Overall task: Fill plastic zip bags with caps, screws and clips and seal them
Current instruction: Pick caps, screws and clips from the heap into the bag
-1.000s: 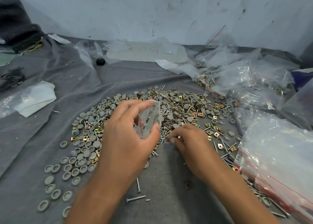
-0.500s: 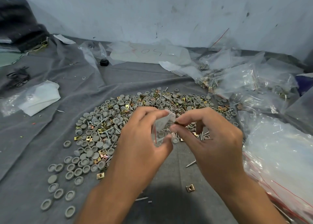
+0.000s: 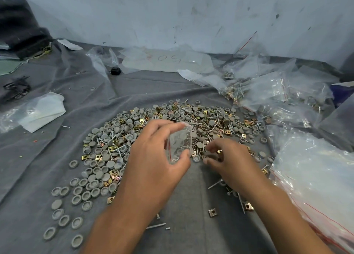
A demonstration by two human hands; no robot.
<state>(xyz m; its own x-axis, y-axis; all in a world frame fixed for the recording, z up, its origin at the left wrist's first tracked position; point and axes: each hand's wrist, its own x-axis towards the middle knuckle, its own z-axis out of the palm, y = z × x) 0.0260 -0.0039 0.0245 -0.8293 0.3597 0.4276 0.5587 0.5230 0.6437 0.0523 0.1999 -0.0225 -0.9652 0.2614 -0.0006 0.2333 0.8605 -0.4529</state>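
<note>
My left hand (image 3: 153,163) holds a small clear zip bag (image 3: 179,144) upright between thumb and fingers, its mouth at the top; grey caps show inside it. My right hand (image 3: 229,161) is low on the cloth just right of the bag, fingers curled over the edge of the pile, pinching at a gold clip (image 3: 220,151); I cannot tell whether it is lifted. The pile (image 3: 191,119) mixes grey round caps, silver screws and gold square clips. More grey caps (image 3: 95,169) spread to the left.
Grey cloth (image 3: 47,157) covers the surface. Filled and empty clear bags (image 3: 277,92) lie at the back right, a big stack of red-lined bags (image 3: 316,177) at the right. Folded plastic (image 3: 42,113) lies left. Loose screws (image 3: 156,226) and clips (image 3: 212,212) lie near my forearms.
My right hand has dropped from the bag's mouth down to the pile at the right. My left hand still holds the bag, a little higher over the pile.
</note>
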